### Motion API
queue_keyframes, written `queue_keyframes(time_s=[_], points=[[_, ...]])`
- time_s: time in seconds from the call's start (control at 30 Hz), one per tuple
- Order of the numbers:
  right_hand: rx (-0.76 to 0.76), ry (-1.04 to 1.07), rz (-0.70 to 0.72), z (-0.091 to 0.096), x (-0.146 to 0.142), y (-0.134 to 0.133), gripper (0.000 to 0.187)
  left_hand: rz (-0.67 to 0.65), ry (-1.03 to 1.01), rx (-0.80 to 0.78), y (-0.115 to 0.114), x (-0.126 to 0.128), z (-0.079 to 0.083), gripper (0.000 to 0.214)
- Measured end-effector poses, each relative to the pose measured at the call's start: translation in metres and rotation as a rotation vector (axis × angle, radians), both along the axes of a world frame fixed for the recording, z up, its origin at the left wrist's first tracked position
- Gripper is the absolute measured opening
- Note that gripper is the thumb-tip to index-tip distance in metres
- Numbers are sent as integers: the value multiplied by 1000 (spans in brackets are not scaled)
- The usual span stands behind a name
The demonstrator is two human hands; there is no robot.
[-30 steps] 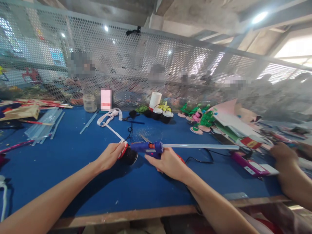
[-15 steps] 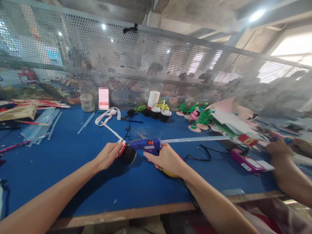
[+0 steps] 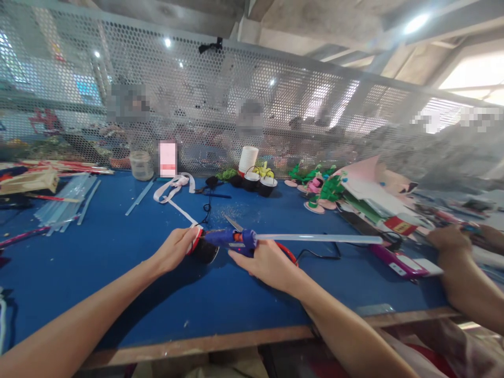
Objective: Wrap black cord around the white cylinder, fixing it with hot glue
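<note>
My left hand (image 3: 179, 249) is closed around a small black cup (image 3: 208, 253) with a red and white band, tipped on its side just above the table. A white ribbon (image 3: 181, 211) runs from the band back to a loose coil. My right hand (image 3: 271, 265) grips a blue hot glue gun (image 3: 238, 240), whose nozzle points left at the cup's band. Whether the tip touches the band, I cannot tell. Out of the gun's rear sticks a long clear glue stick (image 3: 323, 238). My fingers hide part of the cup and the gun's handle.
Glue sticks (image 3: 69, 202) lie at the left. Small black-and-white buckets (image 3: 268, 186), a glass jar (image 3: 141, 166) and scissors (image 3: 233, 222) stand or lie beyond my hands. A purple device (image 3: 397, 261) lies right, near another person's hand (image 3: 451, 241). Perforated metal screens the back.
The glue gun has turned and shifted slightly left, its nozzle now nearer the cup's red band. The glue stick's rear end has swung down. The cup has barely moved.
</note>
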State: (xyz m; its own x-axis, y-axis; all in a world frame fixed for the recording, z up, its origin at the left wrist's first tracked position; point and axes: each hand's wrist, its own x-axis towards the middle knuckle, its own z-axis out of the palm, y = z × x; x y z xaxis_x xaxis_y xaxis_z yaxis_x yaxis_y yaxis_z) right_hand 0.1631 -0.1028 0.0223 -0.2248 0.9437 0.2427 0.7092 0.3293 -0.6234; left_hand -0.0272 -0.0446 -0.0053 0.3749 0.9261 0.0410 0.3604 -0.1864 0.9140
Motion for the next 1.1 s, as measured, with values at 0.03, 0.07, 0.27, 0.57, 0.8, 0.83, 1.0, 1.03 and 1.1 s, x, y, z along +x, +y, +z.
queue_keyframes(time_s=[0.03, 0.07, 0.27, 0.57, 0.8, 0.83, 1.0, 1.03, 1.1], points=[[47, -31, 18, -2, 0, -1, 15, 8, -2, -8, 0, 1, 1, 38], [86, -61, 37, -3, -1, -2, 13, 14, -5, -18, -1, 1, 1, 39], [205, -155, 106, -13, -3, -6, 15, -8, -39, -70, -4, 4, 6, 42], [155, -87, 39, -10, 1, 3, 13, 52, -4, -49, 1, 3, 0, 39], [54, 26, -13, -7, 0, 9, 13, 46, 31, -40, -1, 3, 4, 38], [23, 45, -19, -5, 0, 9, 13, 46, 35, -38, -1, 4, 4, 39], [-72, 162, -51, -4, -2, 12, 21, 31, 48, -20, -1, 3, 4, 41], [-87, 178, -54, -4, -2, 13, 22, 27, 51, -14, -1, 3, 4, 41], [-108, 193, -60, -5, -2, 14, 25, 19, 54, -5, -2, 3, 5, 41]])
